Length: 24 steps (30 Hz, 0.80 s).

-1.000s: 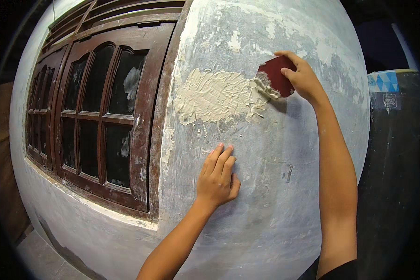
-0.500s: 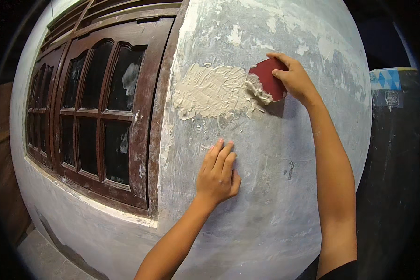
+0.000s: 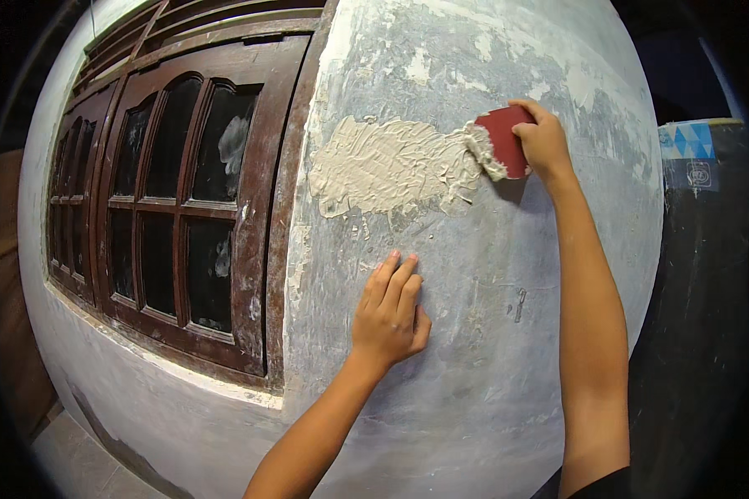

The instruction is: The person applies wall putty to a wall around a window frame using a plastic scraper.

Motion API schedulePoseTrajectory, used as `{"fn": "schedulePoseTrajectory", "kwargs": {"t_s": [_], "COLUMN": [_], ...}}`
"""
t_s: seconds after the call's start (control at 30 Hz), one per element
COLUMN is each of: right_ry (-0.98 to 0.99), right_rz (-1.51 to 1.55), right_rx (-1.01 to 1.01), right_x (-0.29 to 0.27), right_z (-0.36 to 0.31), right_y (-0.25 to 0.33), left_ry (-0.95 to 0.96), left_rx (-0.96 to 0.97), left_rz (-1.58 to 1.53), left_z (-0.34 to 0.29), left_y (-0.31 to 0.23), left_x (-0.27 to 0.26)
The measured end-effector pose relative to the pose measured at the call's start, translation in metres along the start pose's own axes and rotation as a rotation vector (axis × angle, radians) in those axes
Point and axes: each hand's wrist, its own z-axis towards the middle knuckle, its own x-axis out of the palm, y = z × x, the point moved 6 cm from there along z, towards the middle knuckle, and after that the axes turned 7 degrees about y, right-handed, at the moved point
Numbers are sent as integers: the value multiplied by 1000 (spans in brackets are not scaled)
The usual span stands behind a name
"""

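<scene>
My right hand (image 3: 544, 143) grips a dark red, flat putty spreader (image 3: 504, 137) by its right side, thumb on the near face. Along the spreader's left edge clings a thick bead of cream putty (image 3: 484, 153), at the right end of a rough, ridged putty patch (image 3: 383, 166) on the wall. Below that patch my left hand (image 3: 389, 309) rests against the grey wall (image 3: 466, 349), holding nothing, with its fingers stretched upward and thumb out to the side.
At the left a brown wooden window (image 3: 250, 208) with dark panes is set in the wall, a pale sill (image 3: 200, 374) under it. Older whitish smears mark the upper wall. On the right stands a dark object (image 3: 699, 249) bearing a blue-and-white patterned strip (image 3: 687, 141).
My right hand has moved the spreader a little to the right and slightly down, and the putty patch now reaches further right. My left hand stays in nearly the same place.
</scene>
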Motion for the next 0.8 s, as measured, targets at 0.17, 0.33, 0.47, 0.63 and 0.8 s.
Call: {"fn": "schedulePoseTrajectory", "kwargs": {"t_s": [0.17,0.33,0.47,0.63,0.8], "right_ry": [85,-13,125,-80,131], "right_rz": [133,296,142,128,201], "right_rx": [-55,98,-121,52,-99], "right_x": [14,-8,21,-6,35], "right_z": [-11,-10,-12,9,5], "right_y": [10,-6,10,-9,8], "left_ry": [1,6,8,-12,-1], "left_rx": [-4,-1,-10,2,-8], "left_rz": [18,1,9,2,12], "left_z": [-1,-1,-3,0,-3], "left_y": [3,2,5,1,7], "left_x": [-4,0,0,-3,-2]}}
